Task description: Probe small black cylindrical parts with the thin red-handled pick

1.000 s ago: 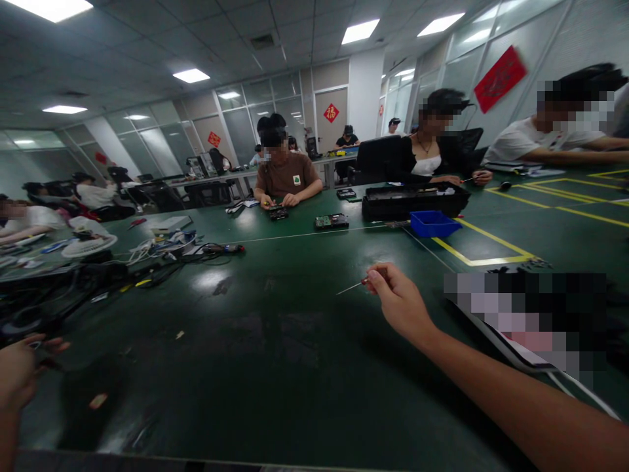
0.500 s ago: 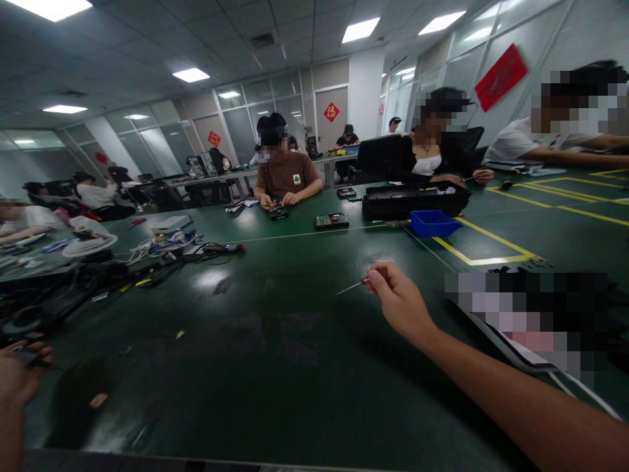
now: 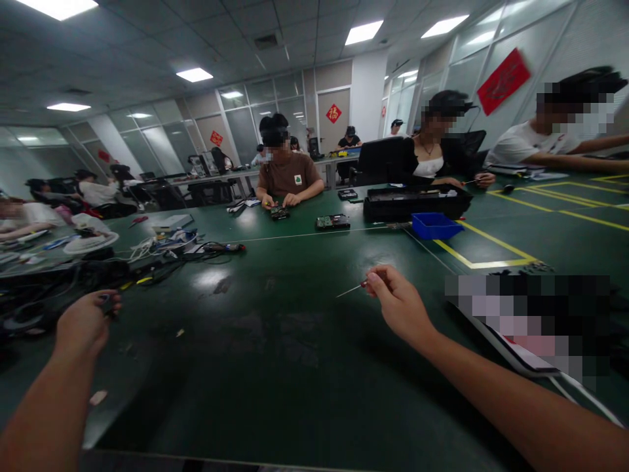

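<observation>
My right hand [image 3: 396,298] is closed around the handle of a thin screwdriver [image 3: 348,290], held above the green table [image 3: 275,400]. Its slim metal shaft points left and slightly down; a bit of reddish handle shows by the fingertips. On the left, my left hand [image 3: 84,324] has its fingers curled round a small dark object [image 3: 109,307] with a roundish edge. Most of that object is hidden by the fingers, and its kind cannot be made out. A heap of black cables [image 3: 93,275] lies just beyond this hand.
A hard drive [image 3: 333,222] with a green circuit board lies farther back. Behind it stand a long black bin [image 3: 415,204] and a blue tray [image 3: 435,225]. To the right is a blurred-out flat item [image 3: 531,357] with a white cable. Co-workers [image 3: 289,177] sit across the table.
My left hand has come in from the left edge, moving right and forward over the table with the dark object. The right hand and screwdriver have stayed nearly still.
</observation>
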Motion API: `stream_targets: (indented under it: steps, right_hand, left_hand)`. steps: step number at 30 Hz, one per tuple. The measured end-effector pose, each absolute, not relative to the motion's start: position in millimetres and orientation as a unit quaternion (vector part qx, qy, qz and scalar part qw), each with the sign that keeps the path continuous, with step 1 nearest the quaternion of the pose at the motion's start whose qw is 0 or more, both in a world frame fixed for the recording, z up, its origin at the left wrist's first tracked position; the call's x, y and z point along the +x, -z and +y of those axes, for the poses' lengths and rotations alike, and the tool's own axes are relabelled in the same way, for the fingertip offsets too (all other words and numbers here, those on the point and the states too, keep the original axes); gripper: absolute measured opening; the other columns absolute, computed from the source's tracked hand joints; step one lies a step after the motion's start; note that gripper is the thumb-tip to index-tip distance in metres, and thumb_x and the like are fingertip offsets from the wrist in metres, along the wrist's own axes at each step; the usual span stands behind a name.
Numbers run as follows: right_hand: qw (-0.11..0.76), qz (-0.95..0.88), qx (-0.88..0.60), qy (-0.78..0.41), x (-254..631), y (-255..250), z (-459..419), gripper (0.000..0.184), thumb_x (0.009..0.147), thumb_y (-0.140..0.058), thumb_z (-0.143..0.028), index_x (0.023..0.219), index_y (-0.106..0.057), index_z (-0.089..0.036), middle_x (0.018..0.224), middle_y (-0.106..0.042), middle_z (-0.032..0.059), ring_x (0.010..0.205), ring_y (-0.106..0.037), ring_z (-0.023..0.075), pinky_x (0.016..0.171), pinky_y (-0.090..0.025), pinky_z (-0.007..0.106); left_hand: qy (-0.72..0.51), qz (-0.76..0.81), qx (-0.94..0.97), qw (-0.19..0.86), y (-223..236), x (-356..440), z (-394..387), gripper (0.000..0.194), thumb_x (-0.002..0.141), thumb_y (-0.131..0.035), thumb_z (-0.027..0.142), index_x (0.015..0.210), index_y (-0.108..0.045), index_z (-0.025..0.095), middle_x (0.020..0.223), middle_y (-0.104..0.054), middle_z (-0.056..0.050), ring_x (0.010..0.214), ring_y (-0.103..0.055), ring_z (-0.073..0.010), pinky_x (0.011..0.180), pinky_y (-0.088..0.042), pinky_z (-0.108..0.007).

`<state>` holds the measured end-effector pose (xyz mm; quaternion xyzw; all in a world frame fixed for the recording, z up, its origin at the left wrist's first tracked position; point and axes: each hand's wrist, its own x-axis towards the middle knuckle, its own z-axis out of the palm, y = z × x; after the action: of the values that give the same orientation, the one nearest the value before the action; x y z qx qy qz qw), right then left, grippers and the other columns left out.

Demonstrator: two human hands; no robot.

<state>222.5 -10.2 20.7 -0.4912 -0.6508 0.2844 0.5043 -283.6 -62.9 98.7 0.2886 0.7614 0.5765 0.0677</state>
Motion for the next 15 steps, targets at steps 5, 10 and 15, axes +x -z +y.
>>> stream_targets:
  steps: [5,10,15]
  right_hand:
    - [0.501,-0.652,-0.486,-0.297,223,-23,-12,0.028,0.096,-0.048,-0.046,0.097,-0.061,-0.021,0.084,-0.067,0.0046,0.077,-0.063,0.0201,0.071,-0.049,0.035]
    - [0.493,-0.658,-0.474,-0.314,224,-21,-12,0.026,0.096,-0.05,-0.044,0.103,-0.061,-0.022,0.091,-0.069,0.0059,0.082,-0.065,0.0213,0.074,-0.051,0.037]
    - [0.486,-0.656,-0.487,-0.31,224,-22,-12,0.027,0.096,-0.049,-0.044,0.099,-0.062,-0.021,0.086,-0.068,0.0045,0.079,-0.064,0.0204,0.072,-0.05,0.035]
  left_hand:
    - [-0.627,0.666,0.347,0.207,-92,-229,-22,0.015,0.064,-0.039,0.006,0.073,-0.05,0.012,0.07,-0.051,0.001,0.062,-0.048,-0.0091,0.061,-0.038,-0.018]
    - [-0.577,0.587,0.476,0.309,-84,-141,2,0.018,0.061,-0.048,0.016,0.076,-0.058,0.014,0.075,-0.057,-0.002,0.067,-0.051,-0.0137,0.062,-0.04,-0.023]
    - [-0.399,0.562,0.657,0.304,-67,-46,3,0.019,0.077,-0.041,0.023,0.077,-0.059,0.017,0.076,-0.058,-0.003,0.072,-0.053,-0.0175,0.066,-0.039,-0.028]
